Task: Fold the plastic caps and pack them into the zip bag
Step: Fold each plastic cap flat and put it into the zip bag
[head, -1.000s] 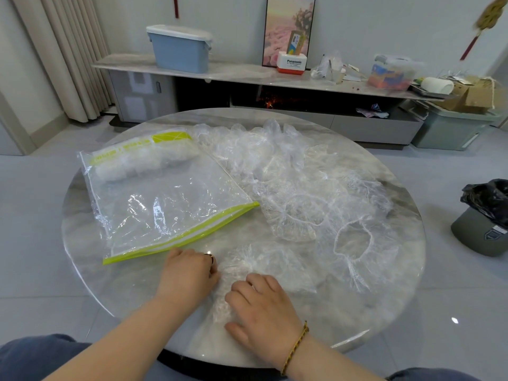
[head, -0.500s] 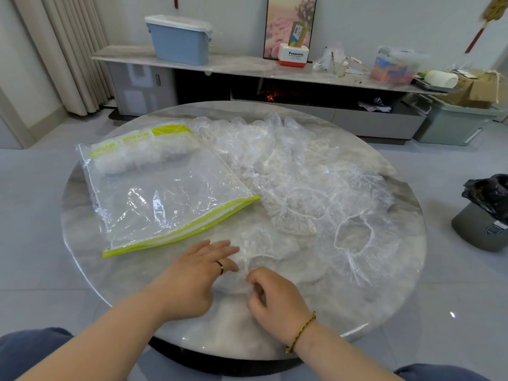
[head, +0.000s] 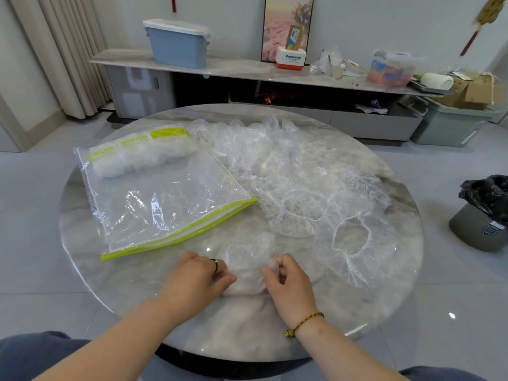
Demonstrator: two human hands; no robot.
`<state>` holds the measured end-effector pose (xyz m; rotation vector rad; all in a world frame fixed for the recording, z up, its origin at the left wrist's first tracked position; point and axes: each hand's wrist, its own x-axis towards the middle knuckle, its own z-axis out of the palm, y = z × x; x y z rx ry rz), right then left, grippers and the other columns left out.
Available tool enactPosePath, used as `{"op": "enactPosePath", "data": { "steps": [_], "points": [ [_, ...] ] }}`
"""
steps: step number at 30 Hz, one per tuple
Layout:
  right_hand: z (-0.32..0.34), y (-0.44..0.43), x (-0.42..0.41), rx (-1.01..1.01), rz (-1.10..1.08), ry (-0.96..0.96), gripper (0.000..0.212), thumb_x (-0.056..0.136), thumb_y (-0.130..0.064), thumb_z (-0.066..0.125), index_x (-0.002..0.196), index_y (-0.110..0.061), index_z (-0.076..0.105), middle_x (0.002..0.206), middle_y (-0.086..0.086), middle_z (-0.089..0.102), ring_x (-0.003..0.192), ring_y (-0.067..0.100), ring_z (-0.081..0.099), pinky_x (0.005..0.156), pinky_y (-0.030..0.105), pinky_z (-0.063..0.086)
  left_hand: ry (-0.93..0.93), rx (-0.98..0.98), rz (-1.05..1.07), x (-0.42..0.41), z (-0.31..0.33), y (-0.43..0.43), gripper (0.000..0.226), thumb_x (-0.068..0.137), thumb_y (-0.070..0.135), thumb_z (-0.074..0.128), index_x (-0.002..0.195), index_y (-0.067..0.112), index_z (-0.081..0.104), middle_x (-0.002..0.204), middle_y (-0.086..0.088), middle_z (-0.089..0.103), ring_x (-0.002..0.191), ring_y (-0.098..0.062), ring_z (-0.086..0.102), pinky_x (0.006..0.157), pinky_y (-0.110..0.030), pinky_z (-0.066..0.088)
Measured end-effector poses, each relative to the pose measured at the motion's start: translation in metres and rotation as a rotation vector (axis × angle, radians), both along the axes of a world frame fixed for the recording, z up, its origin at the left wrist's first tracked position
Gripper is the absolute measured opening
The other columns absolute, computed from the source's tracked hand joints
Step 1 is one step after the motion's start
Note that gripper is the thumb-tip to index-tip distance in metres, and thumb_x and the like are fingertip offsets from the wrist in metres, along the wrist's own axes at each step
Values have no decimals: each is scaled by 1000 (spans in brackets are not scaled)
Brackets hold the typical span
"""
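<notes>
A clear plastic cap (head: 246,259) lies crumpled on the round marble table (head: 384,306) near its front edge. My left hand (head: 196,279) pinches its left side and my right hand (head: 291,281) pinches its right side, fingers closed on the plastic. A clear zip bag (head: 165,196) with a lime-green zip strip lies flat at the left, its opening facing me, with a roll of folded caps (head: 143,158) at its far end. A loose heap of unfolded caps (head: 302,182) covers the table's middle and right.
A black-lined bin (head: 483,215) stands on the floor right of the table. Behind the table runs a long low cabinet (head: 247,72) with a blue box (head: 178,42) and clutter. Bare tabletop shows between the bag and my hands.
Both hands have gathered the cap's edges inward and closed on them; the cap is more bunched between my hands than before. The camera view has shifted slightly.
</notes>
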<state>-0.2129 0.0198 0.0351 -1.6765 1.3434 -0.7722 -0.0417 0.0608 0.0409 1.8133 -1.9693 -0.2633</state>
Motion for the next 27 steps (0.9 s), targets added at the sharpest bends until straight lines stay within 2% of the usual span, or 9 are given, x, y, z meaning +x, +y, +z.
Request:
{"op": "enactPosePath", "data": {
  "steps": [3, 5, 8, 10, 12, 16, 20, 23, 27],
  "points": [
    [0, -7, 1, -27, -44, 136, 15, 89, -27, 57, 80, -28, 45, 58, -11, 46, 73, 12, 52, 66, 18, 39, 23, 57, 80, -5, -3, -1, 13, 94, 45, 42, 82, 39, 39, 53, 18, 49, 74, -7, 47, 73, -2, 28],
    [1, -8, 3, -49, -64, 239, 11, 90, -31, 55, 99, -27, 49, 61, -14, 47, 87, 18, 53, 76, 20, 36, 5, 93, 115, -9, -2, -2, 8, 95, 35, 46, 92, 38, 39, 60, 15, 49, 84, -12, 54, 69, -2, 28],
    [0, -9, 10, -139, -21, 414, 32, 91, -27, 51, 122, -20, 42, 88, -14, 51, 97, 19, 54, 80, 19, 29, -4, 79, 134, -9, -2, -2, 27, 95, 33, 46, 80, 39, 24, 74, 13, 54, 78, -14, 45, 70, -2, 27],
    [0, -11, 10, -362, -56, 454, 32, 85, -16, 53, 115, -17, 43, 108, -3, 50, 93, 19, 57, 81, 20, 39, -14, 83, 118, -9, 0, -3, 33, 94, 31, 46, 78, 35, 18, 84, 10, 59, 68, -8, 38, 69, -4, 29],
    [-5, -11, 9, -697, -13, 422, 26, 70, -12, 46, 95, -17, 43, 102, 0, 46, 83, 16, 50, 74, 21, 39, 4, 59, 115, -9, -1, -3, 36, 94, 31, 47, 75, 33, 17, 91, 8, 60, 60, 0, 33, 69, -7, 31],
    [-10, -7, 7, -942, 257, 425, 17, 68, -11, 42, 84, -16, 40, 102, 2, 45, 95, 20, 43, 87, 28, 36, -1, 40, 93, -7, 0, -4, 27, 93, 32, 49, 84, 31, 23, 64, 12, 41, 58, 1, 33, 65, -11, 33],
    [-16, -7, 6, -945, 371, 468, 17, 69, -17, 42, 86, -18, 43, 93, 0, 65, 97, 16, 47, 96, 31, 35, 0, 40, 132, -8, 3, -5, 40, 90, 28, 55, 69, 35, 22, 56, 13, 35, 54, 1, 36, 55, -10, 32],
    [-19, -9, 3, -834, 378, 502, 26, 66, -22, 39, 92, -21, 44, 91, -5, 66, 96, 10, 54, 102, 28, 30, -104, -164, 11, -4, -6, -6, 13, 74, 37, 51, 62, 35, 56, 51, 21, 45, 46, -3, 44, 51, -9, 24],
    [-17, -10, 1, -575, 457, 494, 47, 66, -33, 38, 108, -16, 46, 104, 2, 63, 104, 15, 58, 102, 26, 38, -211, -154, -79, 2, -12, -4, 44, 69, 58, 37, 78, 32, 71, 71, 22, 64, 53, 9, 56, 58, -12, 36]
  ]
}}
